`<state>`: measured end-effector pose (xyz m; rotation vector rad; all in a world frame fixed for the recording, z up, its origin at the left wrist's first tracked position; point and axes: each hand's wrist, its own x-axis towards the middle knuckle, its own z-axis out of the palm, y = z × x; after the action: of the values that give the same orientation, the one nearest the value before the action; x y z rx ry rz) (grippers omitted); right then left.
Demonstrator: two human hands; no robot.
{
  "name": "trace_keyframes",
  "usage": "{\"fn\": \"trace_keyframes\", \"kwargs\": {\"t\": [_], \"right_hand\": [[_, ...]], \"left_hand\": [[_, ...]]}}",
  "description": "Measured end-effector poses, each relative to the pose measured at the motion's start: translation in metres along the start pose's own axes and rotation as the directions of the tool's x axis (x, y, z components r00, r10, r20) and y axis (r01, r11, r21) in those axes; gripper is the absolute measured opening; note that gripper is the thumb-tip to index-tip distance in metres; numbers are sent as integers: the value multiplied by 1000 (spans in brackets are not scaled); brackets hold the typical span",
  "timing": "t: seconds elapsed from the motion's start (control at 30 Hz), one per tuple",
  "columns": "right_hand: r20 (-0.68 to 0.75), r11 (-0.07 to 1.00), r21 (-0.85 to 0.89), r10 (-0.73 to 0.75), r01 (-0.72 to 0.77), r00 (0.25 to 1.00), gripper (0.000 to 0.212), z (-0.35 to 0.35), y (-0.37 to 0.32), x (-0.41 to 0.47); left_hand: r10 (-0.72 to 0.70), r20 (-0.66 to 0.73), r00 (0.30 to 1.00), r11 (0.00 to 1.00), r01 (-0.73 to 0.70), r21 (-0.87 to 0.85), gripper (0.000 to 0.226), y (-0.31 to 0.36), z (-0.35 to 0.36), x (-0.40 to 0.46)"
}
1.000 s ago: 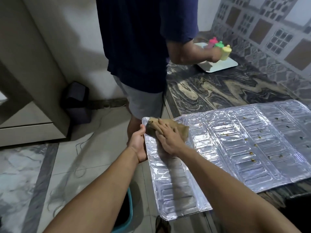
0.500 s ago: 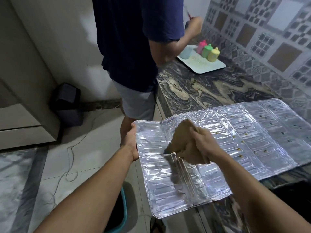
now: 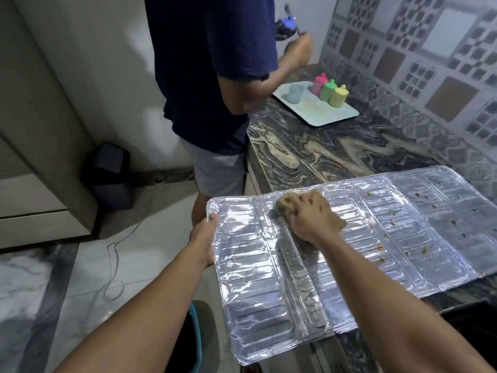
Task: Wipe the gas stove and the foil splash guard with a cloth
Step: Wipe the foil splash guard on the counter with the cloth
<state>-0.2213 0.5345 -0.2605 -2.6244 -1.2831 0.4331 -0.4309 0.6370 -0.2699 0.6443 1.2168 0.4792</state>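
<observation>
Two hands share the work: the right hand (image 3: 313, 219) lies flat, palm down, pressing a tan cloth (image 3: 286, 203) onto the foil splash guard (image 3: 269, 278), and the left hand (image 3: 203, 242) pinches the guard's outer edge, thumb on top, fingers hidden beneath. The guard lies unfolded across the marbled surface (image 3: 317, 154), and the panels on the left hand's side hang out past the surface's edge over the floor.

The step in hand looks like wiping the panel under the right grip. Doing it well probably means long, light strokes along the embossed ribs, not across them, since thin foil creases and tears easily. The left grip should keep a steady hold, because the overhanging part has nothing beneath it and would likely buckle under a hard push. Yellowish food specks (image 3: 380, 247) dot the panels to the right of the right grip, well apart from the cloth, so that side seems not yet cleaned; they may need a firmer rub.

The foil is shiny, wrinkled and stamped with rows of rounded oblong pockets, divided by fold lines. The cloth looks soft and bunched, its end poking out past the fingertips. The gas stove cannot be made out with certainty.
</observation>
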Motion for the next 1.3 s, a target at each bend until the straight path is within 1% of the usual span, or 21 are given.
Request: {"fn": "trace_keyframes", "kwargs": {"t": [0.03,0.07,0.13,0.2,0.3,0.37,0.43,0.5,0.53,0.57,0.6,0.63,0.67,0.7,0.73,0.8,0.87,0.97,1.1,1.2,1.3], "right_hand": [[50,998,-65,-23,26,998,47,12,-1,3],[55,994,-88,-57,62,997,51,21,-2,7],[17,979,-128,-155,156,988,51,27,-4,10],[12,966,-162,-201,201,979,52,28,1,15],[-9,975,-175,-141,137,990,53,26,15,26],[-24,985,-162,-61,57,998,54,22,23,34],[-16,992,-124,24,-26,1000,57,16,30,40],[8,994,-88,61,-60,998,59,11,34,43],[30,995,-78,61,-58,998,59,11,36,45],[48,996,-69,54,-50,997,58,11,37,46],[59,998,-58,43,-39,997,56,11,38,47],[63,999,-45,32,-29,998,55,11,39,48],[61,999,-32,20,-18,998,53,11,40,48],[60,1000,-23,8,-6,998,52,10,42,48],[60,1000,-15,-5,6,998,51,8,43,47],[64,1000,-4,-29,30,998,53,7,45,46],[76,998,-35,-53,56,996,56,6,47,45],[86,991,-117,-51,61,995,58,10,52,48],[32,986,-162,-37,42,999,59,9,66,55],[-4,985,-145,94,-94,996,60,-1,94,58],[-30,957,-85,276,-278,961,60,-19,122,60]], "left_hand": [[2,7,1000,1000,-2,-4,33,0,-1,0],[10,15,1000,1000,-10,-6,32,3,-1,-3],[49,1,999,999,-49,22,27,6,-4,-2],[89,-13,996,994,-88,57,21,7,-5,2],[134,-85,987,982,-121,146,28,5,-3,9],[157,-161,974,966,-117,230,41,4,0,15],[180,-233,956,948,-105,301,45,5,6,18],[278,-292,915,882,-123,455,48,7,12,19],[375,-300,877,801,-143,582,50,8,15,19],[502,-263,824,659,-168,733,56,7,20,19],[628,-164,760,461,-194,866,61,6,25,19],[714,-4,701,239,-238,941,63,4,33,17],[734,182,654,24,-293,956,62,2,43,14],[692,349,632,-136,-362,922,59,0,56,7],[609,484,629,-234,-441,867,55,-3,70,3],[393,624,675,-315,-539,781,56,-14,95,-3],[252,656,712,-373,-553,745,69,-26,115,-2],[148,646,749,-401,-552,731,88,-37,132,5],[101,609,787,-408,-525,747,104,-39,146,10],[67,584,809,-404,-513,757,108,-38,150,10],[67,584,809,-408,-512,756,111,-36,153,10]]}}
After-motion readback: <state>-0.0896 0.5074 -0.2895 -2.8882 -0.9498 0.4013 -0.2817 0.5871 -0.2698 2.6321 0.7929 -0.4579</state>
